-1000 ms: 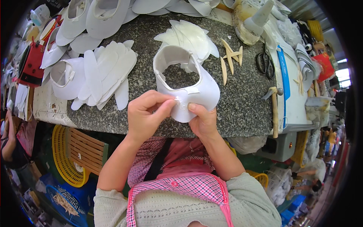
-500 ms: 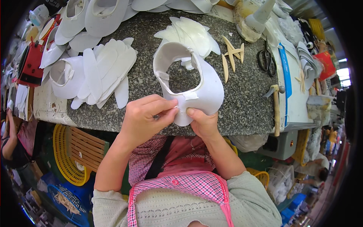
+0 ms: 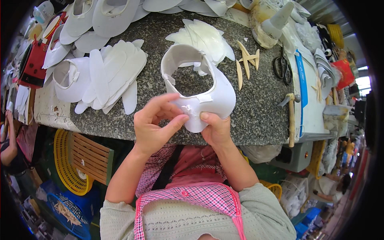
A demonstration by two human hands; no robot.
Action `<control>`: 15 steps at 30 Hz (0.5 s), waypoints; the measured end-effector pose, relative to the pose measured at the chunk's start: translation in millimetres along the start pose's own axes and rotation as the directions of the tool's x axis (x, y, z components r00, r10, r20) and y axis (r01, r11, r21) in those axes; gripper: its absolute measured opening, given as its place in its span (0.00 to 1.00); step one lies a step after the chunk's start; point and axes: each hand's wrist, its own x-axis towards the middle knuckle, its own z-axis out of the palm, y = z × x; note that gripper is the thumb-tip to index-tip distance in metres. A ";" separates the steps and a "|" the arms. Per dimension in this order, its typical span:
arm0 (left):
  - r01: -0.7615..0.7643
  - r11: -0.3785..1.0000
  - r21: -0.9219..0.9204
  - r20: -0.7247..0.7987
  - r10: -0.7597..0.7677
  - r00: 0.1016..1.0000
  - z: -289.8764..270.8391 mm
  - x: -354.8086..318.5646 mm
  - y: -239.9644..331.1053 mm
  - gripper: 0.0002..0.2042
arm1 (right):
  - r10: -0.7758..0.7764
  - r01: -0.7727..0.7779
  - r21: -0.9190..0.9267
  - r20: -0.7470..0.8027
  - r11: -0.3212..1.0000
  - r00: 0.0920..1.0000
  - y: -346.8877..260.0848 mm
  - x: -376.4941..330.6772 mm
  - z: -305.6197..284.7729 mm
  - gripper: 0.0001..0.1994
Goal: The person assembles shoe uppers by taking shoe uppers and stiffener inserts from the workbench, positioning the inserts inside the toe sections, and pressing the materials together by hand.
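A white shoe upper [image 3: 225,96] with a wide oval opening is held just above the near edge of the stone worktop. My right hand [image 3: 217,127] grips its lower end, thumb on top and fingers underneath. At the upper's left side is my left hand [image 3: 157,120], with thumb and fingers apart and the index finger blurred; nothing shows between them. Its thumb tip lies close to a small rough whitish patch [image 3: 187,109] on the upper. A pale strip [image 3: 205,98] sits at the opening's edge.
Behind the upper lies a fan of white pieces [image 3: 202,38]; another stack [image 3: 116,76] and more uppers [image 3: 72,82] are to the left. Wooden slivers [image 3: 246,60], black scissors [image 3: 283,69] and a hammer [image 3: 292,120] lie right. A crusted pot [image 3: 262,30] stands at the far right.
My left hand has gone from a pinch against the upper to spread fingers, its index finger lifting toward the opening. The rough patch is now uncovered. My right hand keeps its grip.
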 end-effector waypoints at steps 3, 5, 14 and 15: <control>-0.268 0.879 0.394 0.195 0.206 0.959 -9.3 9.0 -0.5 0.10 | -0.026 0.027 -0.032 0.026 0.999 0.999 3.0 -1.9 -4.0 0.22; -0.340 0.842 0.419 0.248 0.255 0.935 -10.3 14.6 4.8 0.09 | -0.024 0.025 -0.016 0.057 1.000 0.998 2.4 -2.8 -6.5 0.22; -0.442 0.747 0.496 0.249 0.366 0.897 1.6 16.5 -8.7 0.09 | 0.027 -0.028 0.032 0.048 0.999 0.998 -1.3 1.7 -4.8 0.21; -0.395 0.770 0.501 0.188 0.349 0.918 2.6 15.9 -10.2 0.09 | 0.026 -0.028 0.030 0.050 0.999 0.998 -1.4 2.4 -4.6 0.21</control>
